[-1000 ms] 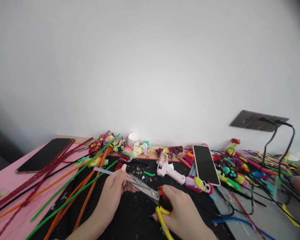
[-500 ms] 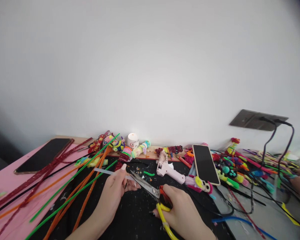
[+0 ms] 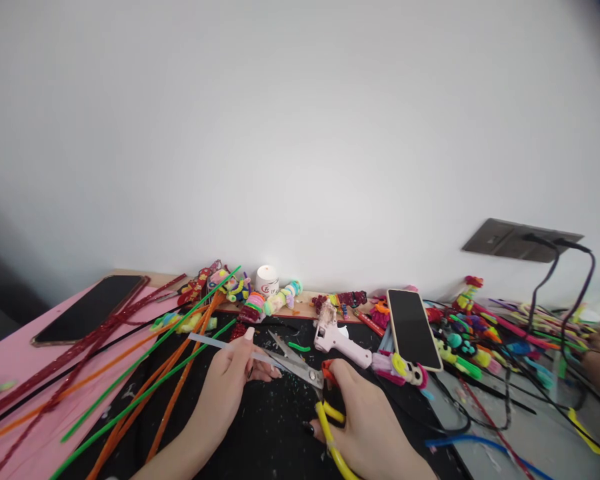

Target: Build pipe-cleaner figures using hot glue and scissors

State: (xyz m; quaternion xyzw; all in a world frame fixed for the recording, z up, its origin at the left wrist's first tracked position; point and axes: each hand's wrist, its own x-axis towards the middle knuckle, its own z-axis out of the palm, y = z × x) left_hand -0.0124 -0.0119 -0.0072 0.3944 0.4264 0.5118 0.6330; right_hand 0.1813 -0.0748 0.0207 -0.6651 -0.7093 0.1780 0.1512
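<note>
Just nearer than the pale glue gun [image 3: 347, 347], the right hand [image 3: 363, 407] grips spread scissors [image 3: 301, 369] pointing away leftward; left of that gun, the left hand [image 3: 231, 371] pinches a translucent strip [image 3: 207, 341], its long axis slanting likewise.

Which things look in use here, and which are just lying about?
Seemingly in use:
scissors, right hand
translucent strip, left hand

Apparently just lying about:
pale glue gun
white cup
light-framed phone
far-left phone
</note>
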